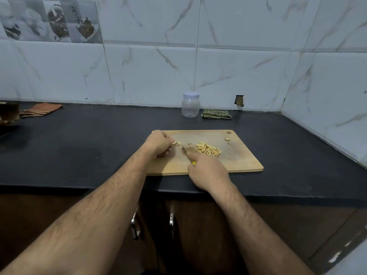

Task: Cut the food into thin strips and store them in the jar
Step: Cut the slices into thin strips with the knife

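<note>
A wooden cutting board (pixel 240 157) lies on the black counter. On its middle is a pile of thin pale strips (pixel 208 149). My left hand (pixel 158 143) rests curled at the board's left end, its fingertips on a small whole piece of food (pixel 177 143). My right hand (pixel 206 171) grips a yellow-handled knife (pixel 185 151), index finger stretched along the blade, whose tip points toward the whole piece. Another piece (pixel 227 139) lies near the board's far right corner. A clear plastic jar (pixel 190 105) with a white lid on stands by the wall behind the board.
A folded green checked cloth (pixel 216 114) lies right of the jar. An orange striped cloth (pixel 40 109) and a brown object (pixel 9 114) are at the far left. The tiled wall closes in at the right corner. Cabinet doors with metal handles (pixel 171 221) are below the counter edge.
</note>
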